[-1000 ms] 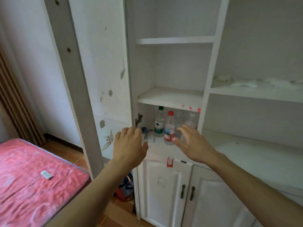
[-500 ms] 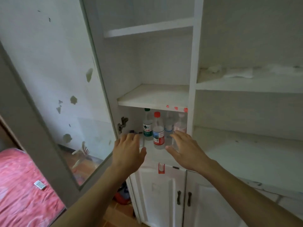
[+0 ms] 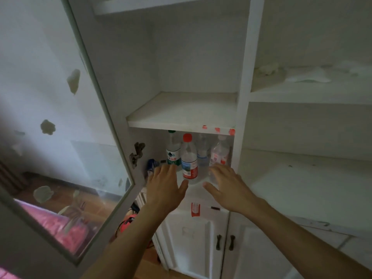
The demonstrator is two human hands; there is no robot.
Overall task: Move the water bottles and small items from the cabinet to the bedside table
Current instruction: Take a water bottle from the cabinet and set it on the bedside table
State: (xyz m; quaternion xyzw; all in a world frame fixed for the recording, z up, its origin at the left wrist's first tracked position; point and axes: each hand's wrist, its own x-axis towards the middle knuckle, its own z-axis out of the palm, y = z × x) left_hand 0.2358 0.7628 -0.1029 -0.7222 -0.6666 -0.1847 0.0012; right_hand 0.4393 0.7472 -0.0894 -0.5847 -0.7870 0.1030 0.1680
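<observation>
Both forearms are stretching forward and slightly up from the bottom of the view toward the open cabinet compartment. The left hand (image 3: 165,186) is hovering with fingers straight and thumb spread, holding nothing; the right hand (image 3: 226,185) is mirroring it, also empty and spread, palm down.

Just past their fingertips, the red-capped bottle (image 3: 189,157) is standing upright at the front of the low shelf (image 3: 193,183), lying between the two hands and roughly as near to one as the other. The green-labelled bottle (image 3: 173,151) is standing upright just behind the left fingertips, and the pink-labelled bottle (image 3: 219,153) just beyond the right ones. A clear bottle (image 3: 202,152) is sitting further back. A small blue item (image 3: 151,166) is lying left of the left hand, near the door hinge (image 3: 137,152).
</observation>
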